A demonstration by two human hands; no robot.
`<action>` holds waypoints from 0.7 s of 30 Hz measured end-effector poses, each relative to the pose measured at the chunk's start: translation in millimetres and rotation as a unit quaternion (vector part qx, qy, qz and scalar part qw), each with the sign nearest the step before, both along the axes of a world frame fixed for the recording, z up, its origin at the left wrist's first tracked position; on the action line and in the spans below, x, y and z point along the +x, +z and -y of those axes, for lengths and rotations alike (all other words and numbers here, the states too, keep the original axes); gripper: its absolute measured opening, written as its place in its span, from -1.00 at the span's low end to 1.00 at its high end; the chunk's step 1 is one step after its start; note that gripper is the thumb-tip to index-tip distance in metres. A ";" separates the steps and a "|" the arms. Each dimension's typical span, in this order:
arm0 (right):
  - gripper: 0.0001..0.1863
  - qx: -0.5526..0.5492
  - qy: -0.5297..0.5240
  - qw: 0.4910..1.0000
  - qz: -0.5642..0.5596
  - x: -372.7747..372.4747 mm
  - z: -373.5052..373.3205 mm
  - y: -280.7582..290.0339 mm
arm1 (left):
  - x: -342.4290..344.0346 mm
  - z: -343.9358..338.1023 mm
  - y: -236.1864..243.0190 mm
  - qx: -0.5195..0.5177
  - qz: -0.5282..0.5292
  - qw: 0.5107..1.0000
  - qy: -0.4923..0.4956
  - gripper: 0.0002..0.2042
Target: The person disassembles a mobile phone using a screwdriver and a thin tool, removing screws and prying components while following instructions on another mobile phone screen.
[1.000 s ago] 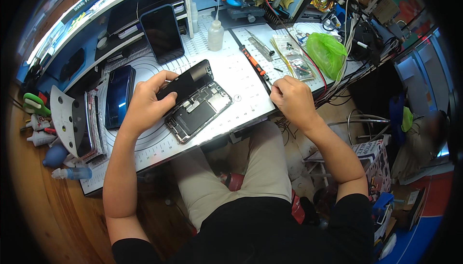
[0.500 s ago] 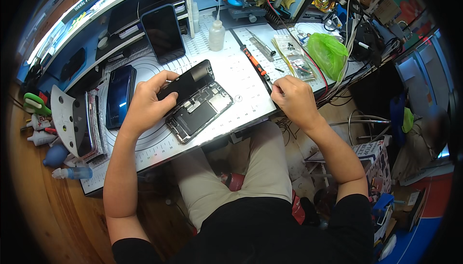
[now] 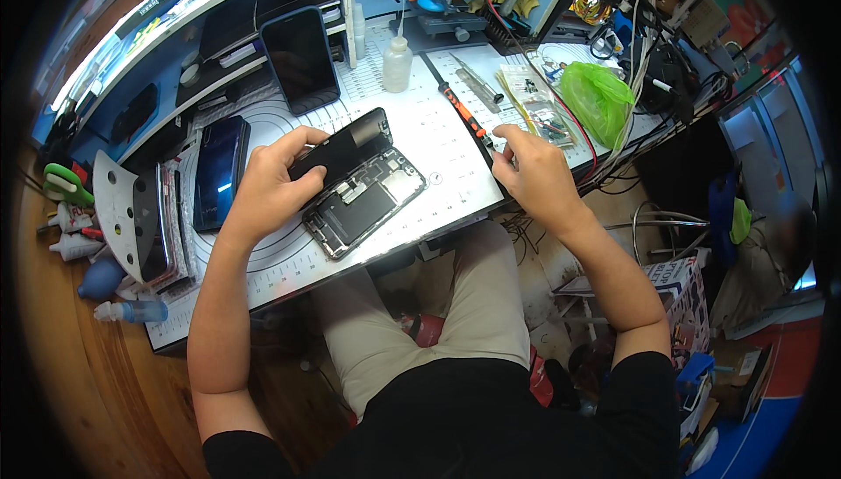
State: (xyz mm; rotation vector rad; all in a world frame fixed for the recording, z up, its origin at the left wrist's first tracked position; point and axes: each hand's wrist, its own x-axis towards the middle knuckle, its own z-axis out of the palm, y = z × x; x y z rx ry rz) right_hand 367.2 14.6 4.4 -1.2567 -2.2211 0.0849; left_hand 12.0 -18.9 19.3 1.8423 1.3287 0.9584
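An opened smartphone (image 3: 368, 212) lies on the white work mat, its battery and circuit boards exposed. My left hand (image 3: 279, 179) is closed on its black screen panel (image 3: 350, 148), thumb on the face, holding it tilted up along the far side of the phone body. To the right, my right hand (image 3: 533, 168) is beside the lower end of an orange-and-black pen-shaped tool (image 3: 464, 111). Its thumb and forefinger are parted, with the other fingers curled; nothing can be made out between them.
A dark phone (image 3: 300, 60) leans upright at the back, near a squeeze bottle (image 3: 397, 66). A blue phone (image 3: 219, 172) lies left. A clear-barrelled tool (image 3: 476, 83), small parts bags (image 3: 539, 102) and a green plastic bag (image 3: 597, 101) sit right, with hanging cables (image 3: 644, 50) beyond.
My right thumb and forefinger have parted from a closed pinch, and that hand has shifted slightly beside the orange-and-black tool. My left hand still holds the screen panel raised.
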 end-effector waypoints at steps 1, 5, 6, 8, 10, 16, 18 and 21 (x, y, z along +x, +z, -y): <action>-0.79 -0.027 0.000 0.999 -0.020 0.1 -1.7 2.6 | 0.4 -0.2 -1.0 0.010 0.003 1.000 0.000 -0.72; -0.72 -0.051 -0.001 0.998 -0.037 -1.0 -26.9 7.0 | 0.7 -0.8 -1.1 0.015 0.000 1.000 -0.001 -0.72; -0.71 -0.036 -0.002 0.999 -0.025 -2.7 -35.8 6.0 | 0.6 -0.7 -1.6 0.008 0.002 1.000 0.002 -0.72; -0.69 -0.034 -0.010 0.999 -0.008 -11.9 -52.9 3.3 | 0.4 -1.6 -2.7 -0.005 0.004 1.000 0.005 -0.71; -0.64 -0.056 -0.031 0.997 0.031 -21.7 -68.0 -2.5 | 1.2 -1.7 -1.9 -0.005 0.017 1.000 0.001 -0.72; -0.51 -0.105 -0.040 0.982 -0.153 -26.8 -64.6 14.9 | 0.2 -3.0 2.1 -0.014 0.010 1.000 -0.007 -0.72; -0.41 -0.076 -0.019 0.959 -0.271 -30.5 -56.5 15.8 | -1.8 -0.4 1.3 -0.018 0.001 1.000 0.001 -0.72; -0.16 0.011 0.060 0.937 -0.344 -39.7 -36.0 16.2 | -3.2 -0.2 -0.9 -0.021 -0.004 1.000 0.004 -0.71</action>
